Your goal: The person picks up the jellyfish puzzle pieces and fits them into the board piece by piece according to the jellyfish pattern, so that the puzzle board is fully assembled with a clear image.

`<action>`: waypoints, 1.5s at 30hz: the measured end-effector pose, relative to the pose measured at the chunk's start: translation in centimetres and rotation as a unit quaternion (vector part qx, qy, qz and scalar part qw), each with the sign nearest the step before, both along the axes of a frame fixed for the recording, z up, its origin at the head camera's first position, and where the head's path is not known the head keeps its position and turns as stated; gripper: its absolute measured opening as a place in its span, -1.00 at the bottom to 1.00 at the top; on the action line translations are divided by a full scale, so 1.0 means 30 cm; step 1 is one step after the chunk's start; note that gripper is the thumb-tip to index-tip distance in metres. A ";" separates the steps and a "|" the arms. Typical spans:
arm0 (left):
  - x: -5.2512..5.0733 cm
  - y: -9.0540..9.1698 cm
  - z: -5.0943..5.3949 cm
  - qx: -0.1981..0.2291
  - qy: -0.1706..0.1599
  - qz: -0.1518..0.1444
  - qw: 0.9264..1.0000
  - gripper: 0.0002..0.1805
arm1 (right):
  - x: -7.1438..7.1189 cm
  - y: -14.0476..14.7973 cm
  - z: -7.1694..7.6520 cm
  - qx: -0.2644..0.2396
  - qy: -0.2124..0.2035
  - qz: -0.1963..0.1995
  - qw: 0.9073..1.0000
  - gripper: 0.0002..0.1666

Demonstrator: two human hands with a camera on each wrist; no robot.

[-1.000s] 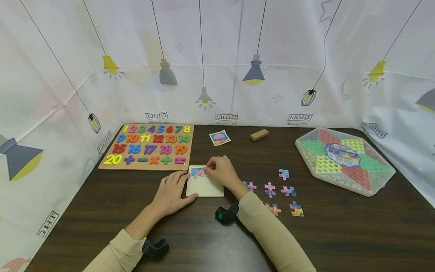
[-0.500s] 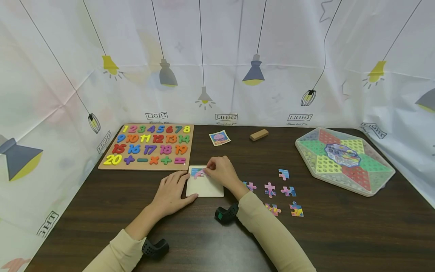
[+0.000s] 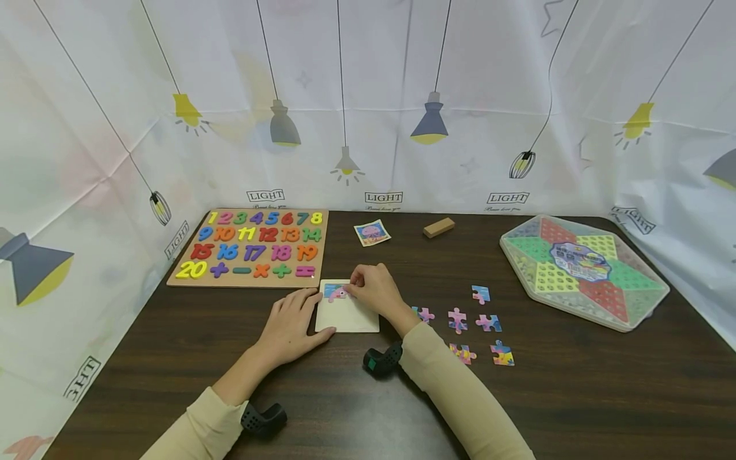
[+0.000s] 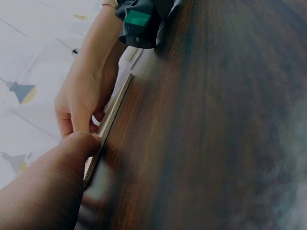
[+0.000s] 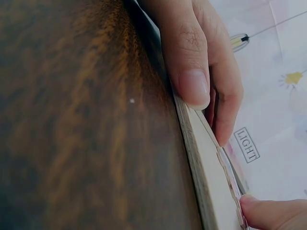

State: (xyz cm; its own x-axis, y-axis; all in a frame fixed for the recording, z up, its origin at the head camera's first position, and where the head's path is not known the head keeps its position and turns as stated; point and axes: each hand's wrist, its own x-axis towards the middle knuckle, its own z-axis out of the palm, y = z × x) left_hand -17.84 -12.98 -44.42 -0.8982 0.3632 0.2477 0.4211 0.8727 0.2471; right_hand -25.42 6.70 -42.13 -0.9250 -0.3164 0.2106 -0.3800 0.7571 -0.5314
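A pale square puzzle board [image 3: 345, 321] lies in front of the person, with joined blue and pink jigsaw pieces [image 3: 332, 292] along its top left. The left hand [image 3: 291, 322] rests at the board's left side, its thumb on the near edge and its fingers along the left edge. Over the board's upper right, the right hand [image 3: 376, 294] pinches a jigsaw piece, mostly hidden under its fingertips. In the right wrist view, the right thumb [image 5: 268, 213] touches the piece's edge, and the left thumb [image 5: 192, 86] lies on the board [image 5: 204, 148].
Several loose jigsaw pieces [image 3: 457, 320] lie right of the board, some partly behind the right forearm. Behind stand a number board [image 3: 232, 284], a small picture card [image 3: 372, 233] and a wooden block [image 3: 439, 228]. A hexagonal game box [image 3: 583, 271] sits at the right.
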 end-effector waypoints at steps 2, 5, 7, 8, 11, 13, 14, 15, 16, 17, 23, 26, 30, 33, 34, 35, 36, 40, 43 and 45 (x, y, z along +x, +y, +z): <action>0.000 0.001 0.000 -0.001 0.000 0.000 1.000 -0.20 | 0.000 0.000 0.002 0.001 -0.003 -0.001 1.000 -0.79; 0.000 0.003 0.001 -0.001 -0.001 -0.001 1.000 -0.20 | -0.001 -0.001 0.001 0.004 -0.004 -0.006 1.000 -0.78; 0.000 0.005 0.002 0.000 -0.001 -0.001 1.000 -0.20 | -0.003 0.000 0.001 0.004 -0.003 -0.007 1.000 -0.78; 0.000 0.006 0.003 0.001 -0.001 -0.002 1.000 -0.20 | -0.003 0.000 0.001 0.005 -0.001 -0.007 1.000 -0.78; 0.001 0.008 0.004 0.003 -0.001 -0.003 1.000 -0.20 | -0.004 0.001 0.001 0.008 0.006 -0.009 1.000 -0.77; 0.001 0.009 0.005 0.004 -0.002 -0.004 1.000 -0.21 | -0.004 0.001 0.002 0.011 0.010 -0.011 1.000 -0.77; 0.000 0.009 0.005 0.005 -0.002 -0.004 1.000 -0.21 | -0.003 0.001 0.002 0.013 0.012 -0.012 1.000 -0.77; 0.001 0.010 0.005 0.004 -0.002 -0.004 1.000 -0.21 | -0.003 0.002 0.002 0.015 0.014 -0.014 1.000 -0.77; 0.001 0.010 0.005 0.004 -0.002 -0.004 1.000 -0.21 | -0.003 0.002 0.002 0.018 0.015 -0.016 1.000 -0.77; 0.001 0.011 0.005 0.004 -0.002 -0.004 1.000 -0.21 | -0.003 0.001 0.002 0.019 0.017 -0.017 1.000 -0.76; 0.000 0.013 0.005 0.004 -0.001 -0.005 1.000 -0.21 | -0.001 0.001 0.002 0.019 0.023 -0.025 0.999 -0.75; 0.000 0.014 0.005 0.005 0.001 -0.005 1.000 -0.21 | -0.001 0.001 0.001 0.017 0.031 -0.025 0.999 -0.75; 0.001 0.013 0.003 0.004 0.004 -0.006 1.000 -0.21 | -0.001 0.003 0.001 0.015 0.031 -0.022 0.999 -0.76; 0.001 0.012 0.001 0.002 0.004 -0.006 1.000 -0.21 | 0.000 0.005 0.006 0.012 0.018 -0.019 1.000 -0.77; 0.002 0.011 0.001 0.001 0.002 -0.005 1.000 -0.21 | 0.000 0.006 0.010 0.009 0.014 -0.019 1.000 -0.78; 0.001 0.011 0.001 0.001 0.001 -0.005 1.000 -0.21 | 0.001 0.008 0.015 0.006 0.012 -0.017 1.000 -0.79; 0.001 0.010 0.000 0.001 0.000 -0.004 1.000 -0.21 | 0.001 0.010 0.020 0.003 0.011 -0.014 1.000 -0.79; 0.000 0.009 0.000 0.000 -0.004 -0.001 1.000 -0.20 | 0.004 0.021 0.047 -0.014 0.016 -0.003 1.000 -0.81; -0.001 0.008 -0.001 -0.002 -0.004 0.000 1.000 -0.20 | 0.008 0.032 0.066 -0.022 0.018 0.003 1.000 -0.84; -0.001 0.006 -0.002 -0.003 -0.002 0.000 1.000 -0.20 | 0.010 0.040 0.077 -0.024 0.013 0.004 1.000 -0.86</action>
